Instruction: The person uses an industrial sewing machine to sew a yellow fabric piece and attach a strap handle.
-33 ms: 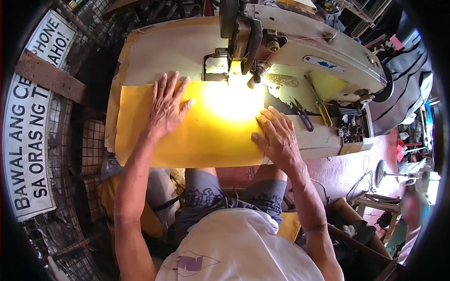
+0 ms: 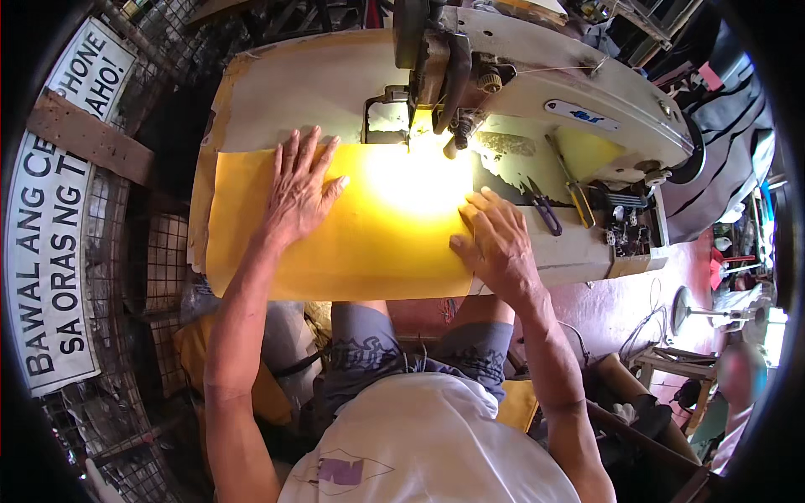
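A large rectangular sheet of yellow material (image 2: pixel 352 260) lies over the front of the sewing machine's bed (image 2: pixel 285 92). Its far edge reaches the machine's needle area (image 2: pixel 419 138), where a bright lamp washes out detail. My left hand (image 2: pixel 298 189) rests flat on the left part of the sheet, fingers spread and pointing away from me. At the sheet's right edge, my right hand (image 2: pixel 496 239) lies palm down with its fingers slightly bent and its thumb apart on the yellow surface. Glare hides whether the presser foot touches the sheet.
Right of the sheet lie thread snips (image 2: pixel 543 210) and a yellow-handled screwdriver (image 2: pixel 577 193). A tray of small metal parts (image 2: pixel 629 230) sits at the table's right end. The machine arm (image 2: pixel 579 80) spans the back right. A wire grille (image 2: pixel 163 260) stands at left, a fan (image 2: pixel 683 310) at far right.
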The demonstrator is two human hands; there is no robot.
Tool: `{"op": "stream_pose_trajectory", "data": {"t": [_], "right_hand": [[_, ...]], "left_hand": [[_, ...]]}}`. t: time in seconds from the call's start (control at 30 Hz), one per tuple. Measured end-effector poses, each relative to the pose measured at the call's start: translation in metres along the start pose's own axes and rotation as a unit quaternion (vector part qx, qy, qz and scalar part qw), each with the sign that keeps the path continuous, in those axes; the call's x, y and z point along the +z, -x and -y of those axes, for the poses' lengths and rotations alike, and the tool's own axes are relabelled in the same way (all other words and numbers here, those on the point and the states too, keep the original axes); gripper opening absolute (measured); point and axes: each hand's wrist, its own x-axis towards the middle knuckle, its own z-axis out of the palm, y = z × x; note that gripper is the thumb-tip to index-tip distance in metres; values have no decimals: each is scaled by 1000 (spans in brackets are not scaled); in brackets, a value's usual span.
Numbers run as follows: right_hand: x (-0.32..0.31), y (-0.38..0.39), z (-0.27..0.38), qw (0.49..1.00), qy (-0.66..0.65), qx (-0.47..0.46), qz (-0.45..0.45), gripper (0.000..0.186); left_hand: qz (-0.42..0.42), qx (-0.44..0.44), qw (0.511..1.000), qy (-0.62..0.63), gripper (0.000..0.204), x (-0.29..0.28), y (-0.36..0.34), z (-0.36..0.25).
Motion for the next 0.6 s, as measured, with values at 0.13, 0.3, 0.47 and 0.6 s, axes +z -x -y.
{"op": "stream_pose_trajectory", "data": {"t": [0.13,0.3,0.47,0.6], "right_hand": [[14,-37,-15,978,-153,140,-27,27],[51,-86,-36,963,-222,108,-107,20],[81,-104,-40,939,-323,63,-102,19],[76,-98,-37,921,-357,127,-94,21]], "left_hand": [[-10,-4,1000,-7,63,3,4,-3],[-3,-21,1000,2,63,-4,6,-9],[-13,-5,1000,7,57,-10,4,-27],[-18,35,993,108,49,-4,6,-48]]}}
